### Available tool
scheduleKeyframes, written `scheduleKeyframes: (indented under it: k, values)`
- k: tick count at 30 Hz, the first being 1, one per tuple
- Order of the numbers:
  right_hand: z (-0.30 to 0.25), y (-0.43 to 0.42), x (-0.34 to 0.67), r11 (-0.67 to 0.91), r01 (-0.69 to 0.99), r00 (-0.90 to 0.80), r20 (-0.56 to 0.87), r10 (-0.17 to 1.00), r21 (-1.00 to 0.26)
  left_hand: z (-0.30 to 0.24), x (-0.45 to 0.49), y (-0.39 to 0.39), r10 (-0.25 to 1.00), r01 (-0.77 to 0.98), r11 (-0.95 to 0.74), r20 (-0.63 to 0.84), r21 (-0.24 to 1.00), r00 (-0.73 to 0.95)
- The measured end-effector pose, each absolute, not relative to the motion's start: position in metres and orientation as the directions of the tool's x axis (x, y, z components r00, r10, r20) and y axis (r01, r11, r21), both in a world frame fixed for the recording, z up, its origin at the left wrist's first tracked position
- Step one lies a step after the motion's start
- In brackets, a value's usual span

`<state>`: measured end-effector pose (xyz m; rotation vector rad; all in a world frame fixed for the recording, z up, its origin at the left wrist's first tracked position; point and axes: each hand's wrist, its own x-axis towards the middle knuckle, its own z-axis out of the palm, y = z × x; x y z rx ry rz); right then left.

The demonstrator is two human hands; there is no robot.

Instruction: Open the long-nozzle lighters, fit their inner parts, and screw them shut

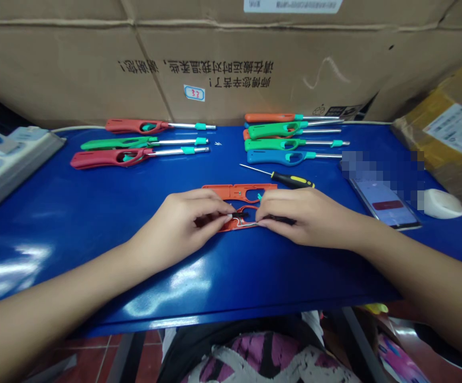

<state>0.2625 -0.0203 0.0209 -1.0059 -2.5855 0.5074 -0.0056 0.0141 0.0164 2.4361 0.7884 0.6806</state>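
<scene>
My left hand pinches a small black part with a white end over an orange lighter shell half. My right hand is closed at the right end of that shell half, its fingertips beside a thin white wire. What those fingers hold is mostly hidden. Just behind, a second orange shell half lies flat on the table. A bit of teal plastic shows against my right fingers. Behind my right hand lies a black and yellow screwdriver.
Red and green lighters lie back left; green, orange and blue ones lie back right. Tiny white pieces rest between them. At right are a phone, a white mouse and a taped box. A power strip stands left.
</scene>
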Motion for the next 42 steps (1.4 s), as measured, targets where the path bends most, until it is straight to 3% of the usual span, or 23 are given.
scheduleKeyframes:
  k: [10, 16, 21, 28, 32, 42]
  values:
    - [0.019, -0.02, 0.261, 0.687, 0.606, -0.685, 0.176, 0.707, -0.401, 0.017, -0.004, 0.012, 0.678, 0.416, -0.674, 0.288, 0.61, 0.676]
    - [0.022, -0.022, 0.262, 0.708, 0.606, -0.709, 0.157, 0.688, -0.362, 0.017, -0.004, 0.013, 0.639, 0.38, -0.709, 0.313, 0.595, 0.702]
    - [0.023, -0.023, 0.261, 0.747, 0.589, -0.745, 0.152, 0.65, -0.31, 0.017, -0.007, 0.015, 0.528, 0.334, -0.816, 0.371, 0.473, 0.764]
    - [0.02, -0.025, 0.258, 0.82, 0.534, -0.778, 0.262, 0.571, -0.205, 0.017, -0.008, 0.013, 0.418, 0.324, -0.9, 0.374, 0.29, 0.828]
    - [0.017, -0.028, 0.254, 0.827, 0.54, -0.787, 0.254, 0.562, -0.154, 0.014, -0.007, 0.014, 0.43, 0.327, -0.892, 0.368, 0.31, 0.824]
    - [0.013, -0.031, 0.248, 0.796, 0.58, -0.757, 0.246, 0.606, -0.174, 0.012, -0.006, 0.016, 0.43, 0.314, -0.89, 0.384, 0.33, 0.817]
